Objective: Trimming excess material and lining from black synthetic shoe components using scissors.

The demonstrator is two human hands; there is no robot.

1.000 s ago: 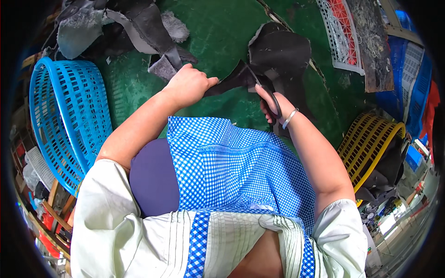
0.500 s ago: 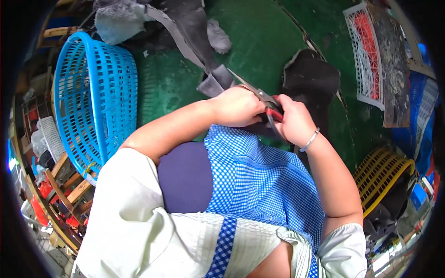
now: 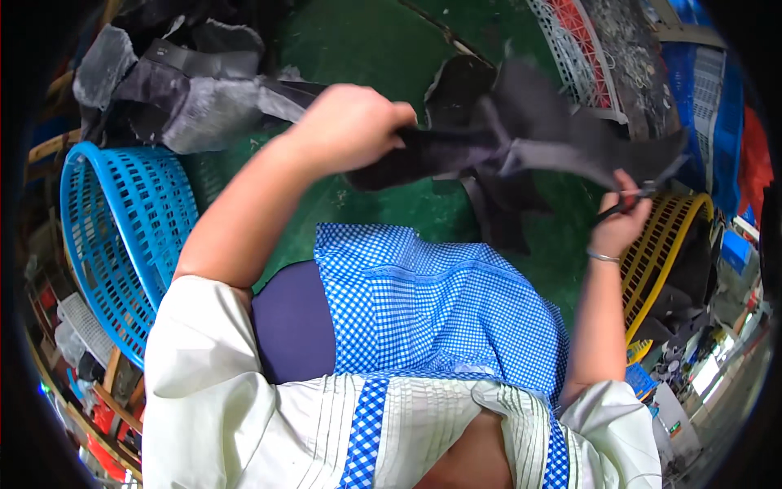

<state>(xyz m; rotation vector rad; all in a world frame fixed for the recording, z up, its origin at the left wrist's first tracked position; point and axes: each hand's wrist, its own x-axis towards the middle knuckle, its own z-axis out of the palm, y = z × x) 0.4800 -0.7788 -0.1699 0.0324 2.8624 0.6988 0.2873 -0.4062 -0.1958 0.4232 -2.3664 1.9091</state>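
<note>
My left hand [image 3: 349,129] is raised near the middle, closed on a string of dark fabric pieces [image 3: 456,152]. The pieces stretch to the right from it, blurred by motion. Their right end reaches over my right hand [image 3: 623,222], which is closed round a pair of scissors [image 3: 645,192] with red on the handles. The blades point up and to the right, beside the fabric; whether they touch it I cannot tell. More grey, furry-backed pieces [image 3: 208,114] lie left of my left hand and seem to run on from the same string.
A blue plastic basket [image 3: 106,236] leans at the left, a yellow basket [image 3: 661,261] at the right. Another dark piece [image 3: 456,90] lies on the green table [image 3: 334,49]. A white-and-red plastic rack [image 3: 582,57] stands at the far right. A blue checked apron [image 3: 440,301] covers my lap.
My hands have moved apart: the left up and to the left, the right out to the right with the scissors. The dark pieces now stretch across between them. The view has shifted.
</note>
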